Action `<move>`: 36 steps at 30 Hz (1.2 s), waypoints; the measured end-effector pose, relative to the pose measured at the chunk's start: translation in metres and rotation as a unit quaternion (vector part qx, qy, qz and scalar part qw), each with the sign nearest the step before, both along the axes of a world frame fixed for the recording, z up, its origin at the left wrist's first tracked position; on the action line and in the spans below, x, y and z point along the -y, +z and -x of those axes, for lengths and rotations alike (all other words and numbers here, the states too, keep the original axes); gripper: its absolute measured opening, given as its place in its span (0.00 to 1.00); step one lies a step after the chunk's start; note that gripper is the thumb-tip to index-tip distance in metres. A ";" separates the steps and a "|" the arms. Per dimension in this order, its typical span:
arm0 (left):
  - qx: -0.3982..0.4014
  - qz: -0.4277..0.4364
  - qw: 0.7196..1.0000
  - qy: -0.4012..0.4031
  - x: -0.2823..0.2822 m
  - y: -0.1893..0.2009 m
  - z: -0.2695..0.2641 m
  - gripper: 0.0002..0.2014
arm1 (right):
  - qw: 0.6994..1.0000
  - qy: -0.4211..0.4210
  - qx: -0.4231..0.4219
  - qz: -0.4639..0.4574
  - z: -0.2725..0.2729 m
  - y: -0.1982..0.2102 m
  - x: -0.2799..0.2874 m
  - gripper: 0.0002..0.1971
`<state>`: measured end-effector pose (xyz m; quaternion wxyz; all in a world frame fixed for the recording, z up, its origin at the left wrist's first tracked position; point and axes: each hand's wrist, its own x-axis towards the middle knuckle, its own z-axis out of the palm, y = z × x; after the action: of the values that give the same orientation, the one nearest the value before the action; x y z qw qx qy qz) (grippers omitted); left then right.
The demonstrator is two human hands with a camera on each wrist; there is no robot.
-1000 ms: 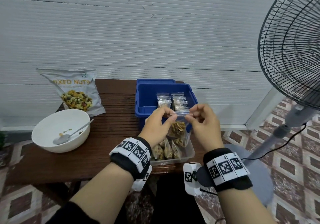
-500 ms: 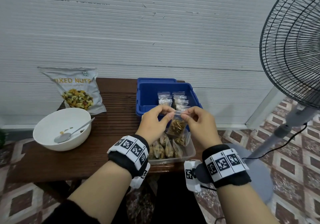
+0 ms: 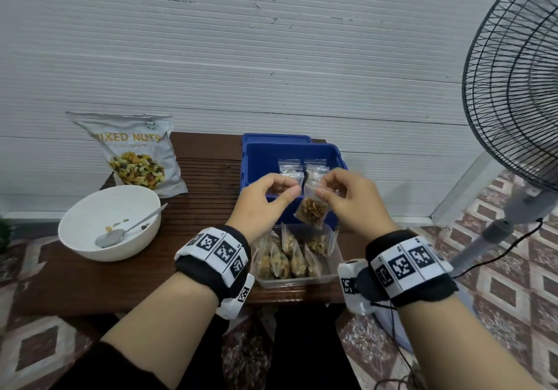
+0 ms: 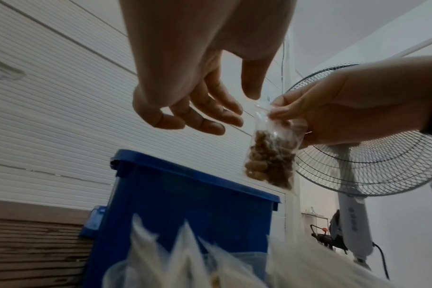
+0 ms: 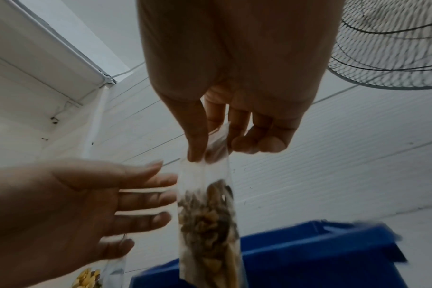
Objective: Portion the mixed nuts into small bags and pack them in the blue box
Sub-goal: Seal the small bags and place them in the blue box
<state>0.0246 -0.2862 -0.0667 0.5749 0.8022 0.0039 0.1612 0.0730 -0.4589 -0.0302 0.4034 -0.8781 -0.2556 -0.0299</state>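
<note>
Head view evenly lit, soft diffuse light, no hard shadows; wide-angle bending at edges, wall (image 3: 271, 57) lines bowed; fan (image 3: 519, 66) stretched at right edge. Wrist views dim, grainy, backlit by pale wall; left hand (image 4: 197, 78) and right hand (image 5: 234, 87) dark, soft-focus; blue box (image 5: 308, 253) rim motion-smeared; foreground bags (image 4: 185, 253) blurred.

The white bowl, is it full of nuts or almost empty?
Almost empty. The white bowl holds only a spoon and a few leftover bits of nut; the rest of its inside is bare.
</note>
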 end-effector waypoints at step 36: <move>-0.057 -0.068 0.993 0.083 -0.098 -0.058 -0.100 0.15 | 0.773 0.201 -0.040 0.601 -0.193 -0.029 -0.124 0.10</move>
<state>0.1243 -0.1882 -0.1243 0.5027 0.8441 0.0924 0.1621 0.2657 -0.3349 -0.0596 -0.1994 -0.8709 -0.3759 0.2460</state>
